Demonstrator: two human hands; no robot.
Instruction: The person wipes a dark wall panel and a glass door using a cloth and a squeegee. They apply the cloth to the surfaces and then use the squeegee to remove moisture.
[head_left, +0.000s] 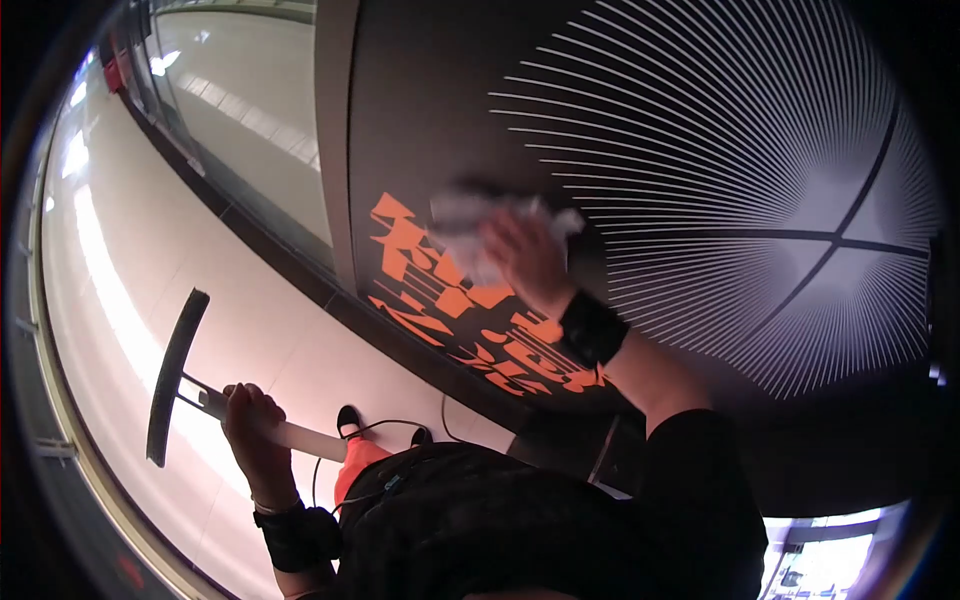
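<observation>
My right hand (525, 259) is spread over a crumpled white cloth (472, 225) and presses it against a dark wall panel (427, 142), over orange lettering (427, 277). Motion blurs both the hand and the cloth. Low on the left, my left hand (255, 420) grips the handle of a window squeegee (176, 379). Its long dark blade is held away from the panel, above the pale floor. Both wrists wear black bands.
Thin white lines fan out over the panel around a pale glowing centre (840, 210). A glass pane (247, 97) adjoins the panel at the upper left. A dark skirting (300, 285) borders the shiny floor (127, 262). A cable (390, 421) runs by my feet.
</observation>
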